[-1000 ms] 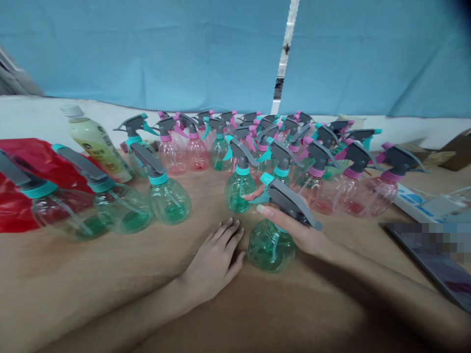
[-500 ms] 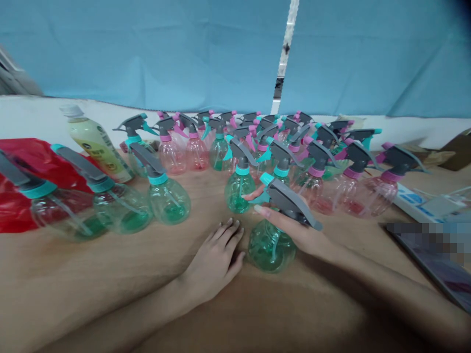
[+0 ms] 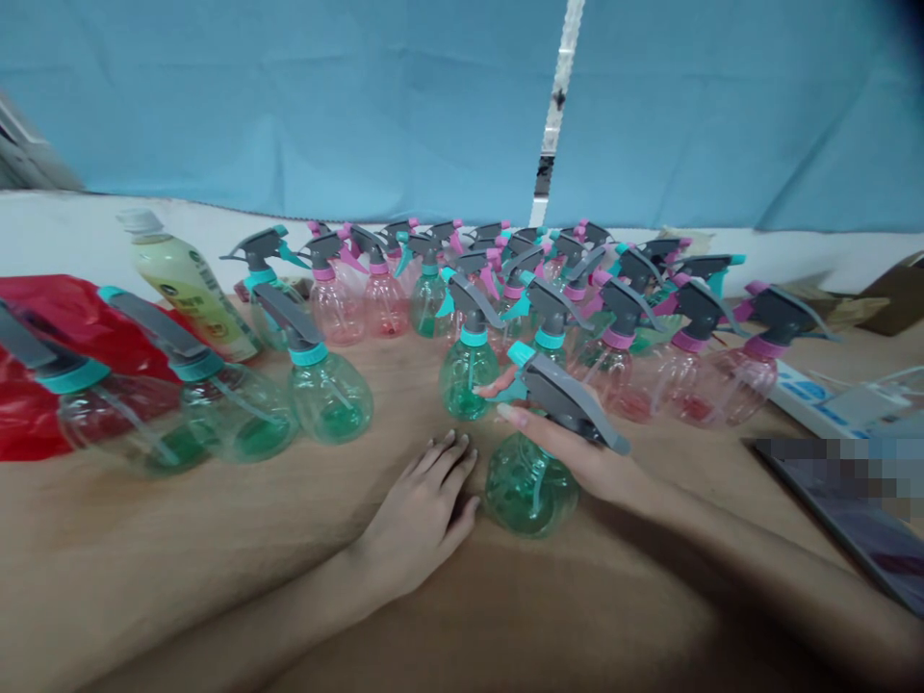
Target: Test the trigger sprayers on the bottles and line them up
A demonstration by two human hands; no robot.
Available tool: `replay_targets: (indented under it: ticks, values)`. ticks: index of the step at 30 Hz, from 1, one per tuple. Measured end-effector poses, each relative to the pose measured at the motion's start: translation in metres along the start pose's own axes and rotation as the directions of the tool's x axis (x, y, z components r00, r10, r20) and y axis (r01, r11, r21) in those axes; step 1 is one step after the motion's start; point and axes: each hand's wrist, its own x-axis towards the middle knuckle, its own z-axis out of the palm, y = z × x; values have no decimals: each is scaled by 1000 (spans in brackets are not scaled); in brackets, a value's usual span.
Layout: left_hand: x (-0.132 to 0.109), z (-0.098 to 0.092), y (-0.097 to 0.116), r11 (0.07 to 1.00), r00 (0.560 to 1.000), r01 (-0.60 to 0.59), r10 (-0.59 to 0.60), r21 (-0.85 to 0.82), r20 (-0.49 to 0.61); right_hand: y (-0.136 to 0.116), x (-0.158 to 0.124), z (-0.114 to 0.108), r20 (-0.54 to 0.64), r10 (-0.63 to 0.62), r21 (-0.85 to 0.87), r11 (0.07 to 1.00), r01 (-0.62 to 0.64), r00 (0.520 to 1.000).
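A green spray bottle [image 3: 530, 491] with a grey and turquoise trigger head stands upright on the wooden table [image 3: 289, 577]. Around its neck, below the head, my right hand [image 3: 570, 450] is closed, with the thumb and a finger reaching forward at the near side of the trigger. My left hand [image 3: 425, 500] lies flat on the table just left of that bottle, fingers stretched out and holding nothing. Behind the held bottle stands another green spray bottle [image 3: 469, 380]. Three more clear green spray bottles [image 3: 332, 404] are lined up on the left.
Several pink and green spray bottles [image 3: 697, 380] crowd the back of the table. At the back left, a drink bottle [image 3: 192, 289] stands by a red plastic bag [image 3: 43, 385]. A dark flat device [image 3: 830, 500] and a white power strip [image 3: 805, 390] lie at the right.
Almost nothing differs. The whole view has shifted very slightly; both hands and the held spray bottle keep their places on the table.
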Motion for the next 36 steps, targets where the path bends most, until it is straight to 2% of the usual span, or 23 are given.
replay_targets:
  ticks: [23,26,30,36]
  values:
    - [0,3,-2,999,1000,-6,6,40,-11,-1,5,0,-97,-83,-99,992,74,992]
    - [0,3,-1,1000,1000,-7,7,29,-15,-2,6,-1,-90,-83,-83,994,75,993]
    - [-1,2,-1,1000,1000,-10,11,25,-12,-1,7,-1,-23,-56,-24,998,55,998]
    - [0,3,-2,1000,1000,-7,7,9,-24,3,4,1,-49,-19,21,1000,21,999]
